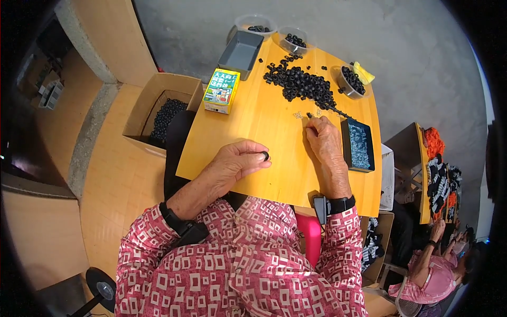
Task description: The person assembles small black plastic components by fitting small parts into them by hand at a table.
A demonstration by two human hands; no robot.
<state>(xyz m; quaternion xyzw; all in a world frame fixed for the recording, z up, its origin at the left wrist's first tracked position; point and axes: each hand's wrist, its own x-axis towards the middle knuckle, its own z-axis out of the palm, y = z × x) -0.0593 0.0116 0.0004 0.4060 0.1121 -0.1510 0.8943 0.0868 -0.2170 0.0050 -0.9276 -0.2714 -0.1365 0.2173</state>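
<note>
Two hands are at work on the yellow wooden tabletop, and both are mine. My left hand rests near the middle of the frame, its grip pressed together on a small black ring pinched between thumb and forefinger, just above the wood. My right hand lies a little to the right of it and higher up, fingers curled down, the tips pressed together on a tiny dark piece at the edge of a scatter of small silvery parts; I cannot tell what that piece is.

Beyond my right hand, toward the upper centre of the frame, a loose heap of black rings spreads across the tabletop. Just beside my right hand, on its right, sits a dark rectangular tray filled with small metal bits. At the far edge stand three clear round tubs holding more black rings: one at the upper right, one at the top centre, and one left of that. A grey plastic bin sits at the tabletop's upper left corner, and a green and yellow printed carton stands just below it.

Off the tabletop, at the left of the frame, an open cardboard box holds a mass of black rings. I wear a pink patterned shirt and dark bands on both wrists.
</note>
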